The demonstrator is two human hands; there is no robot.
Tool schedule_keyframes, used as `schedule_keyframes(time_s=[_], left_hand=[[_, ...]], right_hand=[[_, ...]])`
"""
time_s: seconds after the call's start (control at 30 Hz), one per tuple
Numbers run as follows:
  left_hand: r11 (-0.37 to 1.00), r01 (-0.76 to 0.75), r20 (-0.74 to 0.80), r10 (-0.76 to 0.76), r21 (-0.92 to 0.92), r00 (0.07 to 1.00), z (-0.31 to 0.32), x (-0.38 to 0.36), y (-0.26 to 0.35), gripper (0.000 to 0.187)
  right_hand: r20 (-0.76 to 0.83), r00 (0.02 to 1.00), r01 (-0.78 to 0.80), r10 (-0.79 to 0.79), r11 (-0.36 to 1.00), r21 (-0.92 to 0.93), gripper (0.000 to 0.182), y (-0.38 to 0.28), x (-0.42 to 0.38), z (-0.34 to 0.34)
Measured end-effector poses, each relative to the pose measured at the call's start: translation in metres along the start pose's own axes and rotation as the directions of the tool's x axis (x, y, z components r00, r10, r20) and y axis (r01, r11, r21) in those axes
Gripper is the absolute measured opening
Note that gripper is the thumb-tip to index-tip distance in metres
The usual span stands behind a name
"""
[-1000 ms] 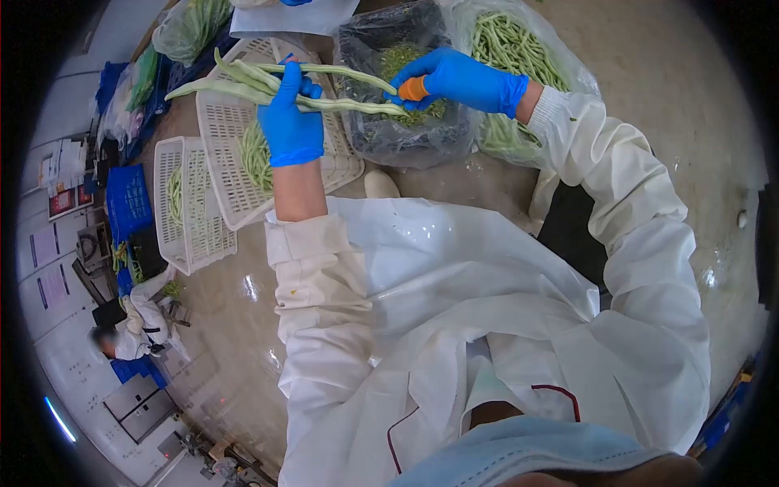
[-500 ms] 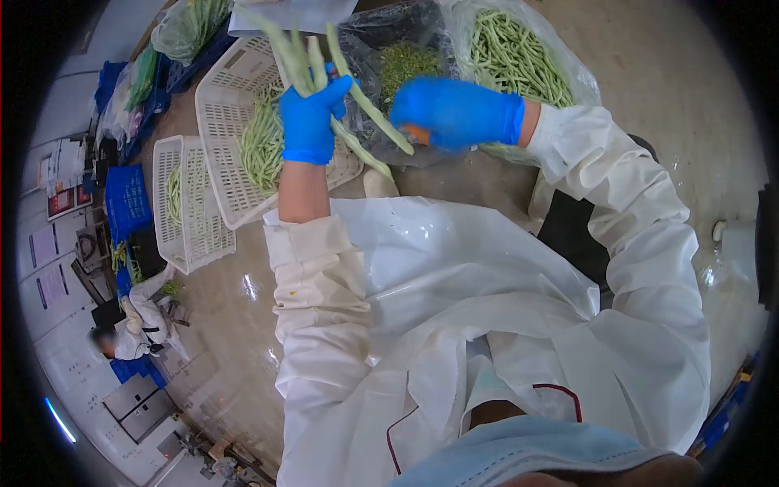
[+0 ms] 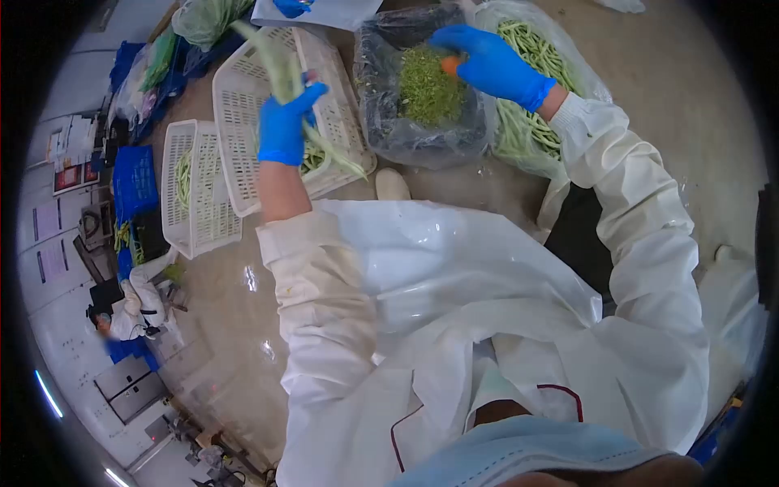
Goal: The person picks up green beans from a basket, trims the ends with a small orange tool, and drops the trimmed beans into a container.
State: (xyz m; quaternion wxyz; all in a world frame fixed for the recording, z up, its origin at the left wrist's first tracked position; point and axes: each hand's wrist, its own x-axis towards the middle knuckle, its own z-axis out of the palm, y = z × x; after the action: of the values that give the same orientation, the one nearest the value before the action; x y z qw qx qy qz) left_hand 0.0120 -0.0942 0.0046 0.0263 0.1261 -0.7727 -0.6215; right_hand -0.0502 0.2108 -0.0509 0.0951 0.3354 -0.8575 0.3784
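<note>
My left hand [image 3: 286, 126], in a blue glove, is closed around several long green beans [image 3: 278, 69]. They stick out above and below the fist and are slightly blurred. This hand is over a white slotted crate [image 3: 234, 101], and some beans in it show below the hand. My gloved right hand [image 3: 497, 69] is curled around a small orange tool [image 3: 451, 65]; the rest of the tool is hidden. It hangs over the right side of a tub lined with dark plastic [image 3: 381, 134], where a heap of small green trimmings [image 3: 430, 89] lies.
A clear bag of green beans [image 3: 535, 122] stands right of the tub. A smaller white crate [image 3: 191, 219] with some beans is at the left. Another person's blue glove [image 3: 292, 6] shows at the top edge. A co-worker [image 3: 134, 308] is at the far left.
My right hand has moved up and right, away from the beans and over the tub. My left hand has shifted slightly left and down. A bean that stretched toward my right hand no longer shows there.
</note>
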Motion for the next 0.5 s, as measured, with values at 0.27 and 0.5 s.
schedule_keyframes(time_s=[0.27,0.5], left_hand=[[0.995,0.098,0.457,-0.100,0.028,0.884,0.077,-0.031,0.022,0.036],[0.994,0.098,0.366,-0.111,0.055,0.924,0.086,-0.030,0.021,0.028]], right_hand=[[0.109,0.993,0.011,-0.048,0.949,0.315,0.034,-0.040,0.008,-0.021],[0.095,0.945,0.324,-0.312,0.932,-0.161,0.016,-0.030,0.009,-0.018]])
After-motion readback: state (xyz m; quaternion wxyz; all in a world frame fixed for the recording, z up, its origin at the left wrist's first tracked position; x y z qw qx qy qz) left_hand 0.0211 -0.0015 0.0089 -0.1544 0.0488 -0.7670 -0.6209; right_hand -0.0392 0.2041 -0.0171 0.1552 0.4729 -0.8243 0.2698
